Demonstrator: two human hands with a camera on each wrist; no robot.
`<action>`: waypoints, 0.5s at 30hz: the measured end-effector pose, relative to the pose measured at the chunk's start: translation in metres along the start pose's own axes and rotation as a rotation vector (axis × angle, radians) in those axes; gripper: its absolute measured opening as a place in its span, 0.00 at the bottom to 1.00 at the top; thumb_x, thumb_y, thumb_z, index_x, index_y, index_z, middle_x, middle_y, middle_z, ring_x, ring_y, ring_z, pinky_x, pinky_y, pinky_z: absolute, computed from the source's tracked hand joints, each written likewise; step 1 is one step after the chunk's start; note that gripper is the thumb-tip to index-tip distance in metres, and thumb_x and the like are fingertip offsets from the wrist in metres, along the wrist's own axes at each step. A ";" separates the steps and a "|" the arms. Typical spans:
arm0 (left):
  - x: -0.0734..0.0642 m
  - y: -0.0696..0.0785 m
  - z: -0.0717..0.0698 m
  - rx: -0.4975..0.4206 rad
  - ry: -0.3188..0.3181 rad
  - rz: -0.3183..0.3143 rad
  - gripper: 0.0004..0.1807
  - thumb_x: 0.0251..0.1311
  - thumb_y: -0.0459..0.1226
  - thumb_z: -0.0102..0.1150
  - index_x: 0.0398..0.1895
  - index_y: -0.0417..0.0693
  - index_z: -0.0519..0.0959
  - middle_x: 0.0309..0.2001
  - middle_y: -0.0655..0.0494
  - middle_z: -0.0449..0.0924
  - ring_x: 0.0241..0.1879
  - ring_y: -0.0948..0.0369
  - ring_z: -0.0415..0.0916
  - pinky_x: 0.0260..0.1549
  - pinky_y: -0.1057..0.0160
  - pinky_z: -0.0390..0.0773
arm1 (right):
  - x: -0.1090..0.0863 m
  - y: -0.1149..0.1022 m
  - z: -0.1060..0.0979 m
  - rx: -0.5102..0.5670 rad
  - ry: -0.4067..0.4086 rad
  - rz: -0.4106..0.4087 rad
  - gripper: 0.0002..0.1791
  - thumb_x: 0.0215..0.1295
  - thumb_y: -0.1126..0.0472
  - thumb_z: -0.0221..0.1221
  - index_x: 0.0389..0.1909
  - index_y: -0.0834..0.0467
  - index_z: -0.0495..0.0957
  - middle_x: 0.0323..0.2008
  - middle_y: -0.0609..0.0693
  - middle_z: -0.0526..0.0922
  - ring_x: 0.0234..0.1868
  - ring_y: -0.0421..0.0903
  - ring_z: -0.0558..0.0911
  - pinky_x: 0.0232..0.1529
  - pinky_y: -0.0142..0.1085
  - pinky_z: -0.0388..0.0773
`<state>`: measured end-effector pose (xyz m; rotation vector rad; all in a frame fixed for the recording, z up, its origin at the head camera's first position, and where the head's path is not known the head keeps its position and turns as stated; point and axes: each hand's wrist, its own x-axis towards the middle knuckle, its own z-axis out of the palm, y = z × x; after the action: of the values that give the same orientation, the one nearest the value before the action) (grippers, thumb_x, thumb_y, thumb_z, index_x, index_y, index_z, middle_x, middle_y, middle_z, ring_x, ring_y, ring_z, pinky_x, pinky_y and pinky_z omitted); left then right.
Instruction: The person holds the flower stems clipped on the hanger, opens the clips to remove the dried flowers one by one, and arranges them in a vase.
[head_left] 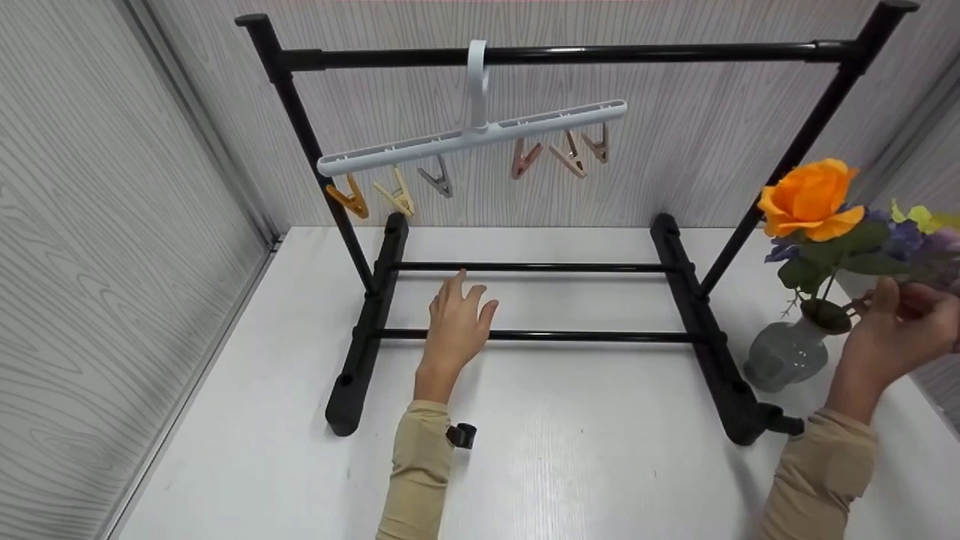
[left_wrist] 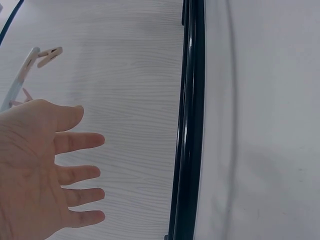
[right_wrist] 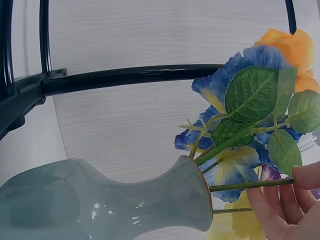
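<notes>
My right hand (head_left: pixel 904 330) pinches a green flower stem (right_wrist: pixel 235 186) between thumb and fingers, just outside the mouth of a grey-green vase (head_left: pixel 787 354). The stem runs into the vase. Around it are an orange rose (head_left: pixel 810 201), blue and yellow flowers and green leaves (right_wrist: pixel 252 95); which bloom tops the pinched stem cannot be made out. My left hand (head_left: pixel 455 322), fingers spread and holding nothing, hovers about the lower bars of a black rack (head_left: pixel 592 337). In the left wrist view, the left hand (left_wrist: pixel 35 170) is apart from the bar.
A pale blue hanger (head_left: pixel 480 136) hangs tilted from the rack's top bar (head_left: pixel 675 52). Several clothespins, including an orange one (head_left: pixel 349 199) and a pink one (head_left: pixel 525 159), dangle from it. The rack's right foot (head_left: pixel 705 330) stands beside the vase on the white table (head_left: pixel 570 465).
</notes>
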<state>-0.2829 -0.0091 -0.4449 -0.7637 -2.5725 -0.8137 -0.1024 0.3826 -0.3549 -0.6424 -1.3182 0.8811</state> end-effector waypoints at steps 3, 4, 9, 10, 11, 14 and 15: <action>0.000 -0.001 0.001 0.004 -0.006 -0.002 0.20 0.70 0.45 0.50 0.54 0.40 0.77 0.66 0.37 0.62 0.66 0.43 0.58 0.61 0.43 0.62 | 0.002 0.007 0.001 0.021 0.026 -0.024 0.04 0.63 0.65 0.61 0.31 0.56 0.76 0.29 0.40 0.73 0.32 0.34 0.73 0.38 0.27 0.68; 0.000 -0.001 0.001 0.004 -0.006 -0.001 0.20 0.70 0.45 0.51 0.53 0.40 0.77 0.65 0.36 0.62 0.66 0.43 0.58 0.61 0.43 0.62 | 0.002 0.009 0.002 0.062 0.036 0.006 0.04 0.62 0.66 0.62 0.29 0.56 0.77 0.29 0.41 0.73 0.32 0.35 0.73 0.37 0.28 0.69; -0.001 -0.001 0.003 0.003 -0.002 0.004 0.19 0.69 0.44 0.51 0.52 0.38 0.78 0.64 0.36 0.63 0.65 0.42 0.60 0.60 0.43 0.64 | 0.008 0.012 0.000 0.328 0.054 0.279 0.05 0.54 0.74 0.66 0.25 0.63 0.80 0.27 0.51 0.76 0.26 0.43 0.76 0.24 0.25 0.77; -0.001 -0.002 0.003 0.002 -0.004 0.003 0.19 0.69 0.44 0.51 0.52 0.38 0.78 0.64 0.36 0.63 0.64 0.42 0.61 0.60 0.43 0.64 | 0.009 0.013 0.000 0.352 0.052 0.319 0.06 0.53 0.75 0.66 0.25 0.64 0.80 0.27 0.52 0.76 0.26 0.43 0.76 0.25 0.26 0.78; -0.001 -0.002 0.003 0.002 -0.006 0.003 0.19 0.69 0.44 0.51 0.52 0.39 0.78 0.64 0.36 0.63 0.64 0.42 0.61 0.60 0.43 0.64 | 0.010 0.013 -0.002 0.385 0.043 0.372 0.06 0.52 0.76 0.65 0.25 0.65 0.79 0.27 0.53 0.76 0.25 0.44 0.77 0.22 0.26 0.78; 0.000 -0.002 0.003 0.002 -0.009 0.005 0.19 0.69 0.44 0.51 0.51 0.38 0.78 0.64 0.36 0.63 0.64 0.42 0.61 0.60 0.43 0.64 | 0.014 0.023 -0.005 0.337 0.005 0.417 0.05 0.51 0.77 0.64 0.24 0.66 0.79 0.25 0.52 0.76 0.23 0.42 0.77 0.22 0.26 0.77; 0.000 -0.002 0.004 0.000 -0.009 0.006 0.19 0.69 0.44 0.52 0.51 0.38 0.78 0.64 0.36 0.63 0.64 0.42 0.61 0.59 0.43 0.65 | 0.016 0.026 -0.006 0.256 -0.016 0.394 0.04 0.51 0.76 0.64 0.25 0.65 0.80 0.23 0.50 0.77 0.23 0.40 0.77 0.25 0.25 0.77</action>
<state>-0.2851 -0.0080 -0.4486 -0.7761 -2.5775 -0.8101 -0.1010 0.4102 -0.3687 -0.7037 -1.0833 1.3529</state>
